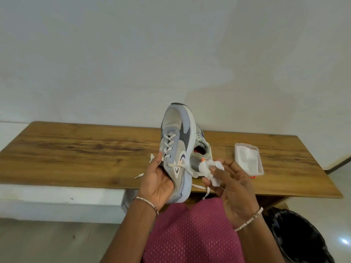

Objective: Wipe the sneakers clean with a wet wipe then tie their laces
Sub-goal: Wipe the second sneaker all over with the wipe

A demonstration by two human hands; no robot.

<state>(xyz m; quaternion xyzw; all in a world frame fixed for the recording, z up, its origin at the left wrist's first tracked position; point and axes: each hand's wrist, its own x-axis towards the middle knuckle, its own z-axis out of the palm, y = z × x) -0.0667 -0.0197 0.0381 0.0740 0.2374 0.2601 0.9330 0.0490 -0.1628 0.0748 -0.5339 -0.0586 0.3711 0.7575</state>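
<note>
A plain off-white wall (pixel 133 54) fills the upper half of the view, with faint uneven patches in its paint. Against it stands a long rectangular wooden table (pixel 76 149) with a warm brown grain. Below the table's left part runs a white ledge (pixel 57 198). The pale grey smooth floor (pixel 47 242) spreads beneath, and on the right it reflects a small bright spot of light (pixel 344 241). A black bin lined with a black plastic bag (pixel 296 236) sits at the lower right, near the table's corner.
</note>
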